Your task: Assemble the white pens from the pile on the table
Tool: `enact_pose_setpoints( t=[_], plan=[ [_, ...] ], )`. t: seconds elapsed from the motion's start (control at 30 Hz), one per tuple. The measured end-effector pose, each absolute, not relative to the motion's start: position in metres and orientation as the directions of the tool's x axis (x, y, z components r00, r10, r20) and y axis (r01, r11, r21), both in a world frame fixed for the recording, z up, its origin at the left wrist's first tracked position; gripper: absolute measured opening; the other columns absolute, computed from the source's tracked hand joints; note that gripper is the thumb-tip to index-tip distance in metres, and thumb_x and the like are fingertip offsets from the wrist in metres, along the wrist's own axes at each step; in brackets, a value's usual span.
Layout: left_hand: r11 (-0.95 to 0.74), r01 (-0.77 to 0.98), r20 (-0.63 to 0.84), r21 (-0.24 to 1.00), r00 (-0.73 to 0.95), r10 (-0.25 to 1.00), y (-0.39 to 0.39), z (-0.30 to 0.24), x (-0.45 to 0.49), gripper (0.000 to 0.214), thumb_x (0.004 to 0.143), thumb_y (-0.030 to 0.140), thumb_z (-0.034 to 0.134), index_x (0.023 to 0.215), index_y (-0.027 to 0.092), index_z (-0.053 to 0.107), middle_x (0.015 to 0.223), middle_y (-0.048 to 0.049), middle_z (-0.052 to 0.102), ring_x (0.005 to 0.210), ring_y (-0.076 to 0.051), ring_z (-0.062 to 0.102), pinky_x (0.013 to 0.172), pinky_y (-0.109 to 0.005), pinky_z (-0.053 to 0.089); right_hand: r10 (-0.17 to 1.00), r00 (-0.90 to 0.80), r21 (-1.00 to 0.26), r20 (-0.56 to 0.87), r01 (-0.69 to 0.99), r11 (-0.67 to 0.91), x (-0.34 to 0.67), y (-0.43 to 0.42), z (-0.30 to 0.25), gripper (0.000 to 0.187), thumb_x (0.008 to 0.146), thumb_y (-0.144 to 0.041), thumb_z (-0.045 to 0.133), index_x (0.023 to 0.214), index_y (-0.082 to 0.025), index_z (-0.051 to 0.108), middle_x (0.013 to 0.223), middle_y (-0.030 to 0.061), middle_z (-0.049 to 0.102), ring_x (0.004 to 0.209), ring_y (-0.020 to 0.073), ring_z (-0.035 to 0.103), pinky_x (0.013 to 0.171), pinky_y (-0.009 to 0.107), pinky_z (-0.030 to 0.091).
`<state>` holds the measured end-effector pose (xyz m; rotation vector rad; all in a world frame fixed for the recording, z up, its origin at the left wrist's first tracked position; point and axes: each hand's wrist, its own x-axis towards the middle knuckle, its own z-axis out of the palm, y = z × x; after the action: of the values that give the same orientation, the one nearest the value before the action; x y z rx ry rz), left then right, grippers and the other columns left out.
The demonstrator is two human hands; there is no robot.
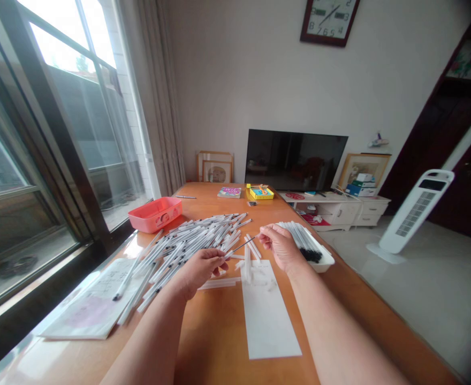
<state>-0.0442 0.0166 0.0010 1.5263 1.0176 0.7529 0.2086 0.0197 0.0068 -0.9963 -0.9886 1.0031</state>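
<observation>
My left hand is closed around the lower end of a thin pen refill that slants up to the right. My right hand pinches the refill's upper end, fingers pressed together. Both hands hover over a wooden table. To the left lies a big heap of white pen barrels. A few loose white barrels lie between my hands. Just right of my right hand, a white tray holds bundled refills with dark tips.
A white paper strip lies in front of me. Papers sit at the table's left edge by the window. A pink plastic box, a book and a yellow box stand farther back. A TV and a fan stand beyond.
</observation>
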Motion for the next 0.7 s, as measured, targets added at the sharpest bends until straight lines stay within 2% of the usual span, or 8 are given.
enact_pose_setpoints(
  t=[0.2,0.37,0.57,0.7],
  plan=[
    [-0.053,0.224,-0.056,0.973,0.451,0.891,0.015,0.004,-0.044,0.031,0.081,0.042,0.062,0.094,0.016,0.072,0.087,-0.0071,0.073,0.066,-0.014,0.054,0.059,-0.025,0.037,0.981,0.112,-0.984,0.160,-0.058,0.168,0.192,0.015,0.005,0.031,0.074,-0.047,0.074,0.076,-0.017,0.066,0.075,0.0043,0.070,0.065,0.0131,0.056,0.054,0.023,0.036],
    [-0.051,0.225,-0.053,0.973,0.429,0.902,0.010,0.011,-0.041,0.029,0.081,0.041,0.062,0.092,0.016,0.071,0.086,-0.0067,0.072,0.064,-0.014,0.053,0.059,-0.025,0.036,0.972,0.039,-0.968,0.231,0.112,0.225,0.172,0.013,0.001,0.030,0.080,-0.046,0.068,0.077,-0.017,0.066,0.072,0.0009,0.066,0.063,0.0120,0.054,0.057,0.023,0.039],
    [-0.043,0.202,-0.041,0.978,0.395,0.918,0.010,0.010,-0.039,0.031,0.080,0.043,0.062,0.094,0.017,0.072,0.083,-0.0061,0.071,0.062,-0.014,0.052,0.058,-0.025,0.035,0.930,-0.060,-0.866,0.362,0.348,0.359,0.161,0.011,-0.004,0.024,0.086,-0.038,0.060,0.075,-0.018,0.069,0.069,-0.0012,0.065,0.066,0.0141,0.058,0.063,0.025,0.045],
    [-0.030,0.180,-0.038,0.983,0.362,0.932,0.011,0.007,-0.037,0.032,0.079,0.040,0.063,0.097,0.016,0.071,0.082,-0.0061,0.071,0.061,-0.014,0.053,0.060,-0.026,0.038,0.911,-0.092,-0.762,0.402,0.517,0.389,0.158,0.009,-0.007,0.023,0.087,-0.028,0.054,0.088,-0.022,0.076,0.078,0.0001,0.072,0.074,0.0172,0.065,0.067,0.026,0.049]
  ],
)
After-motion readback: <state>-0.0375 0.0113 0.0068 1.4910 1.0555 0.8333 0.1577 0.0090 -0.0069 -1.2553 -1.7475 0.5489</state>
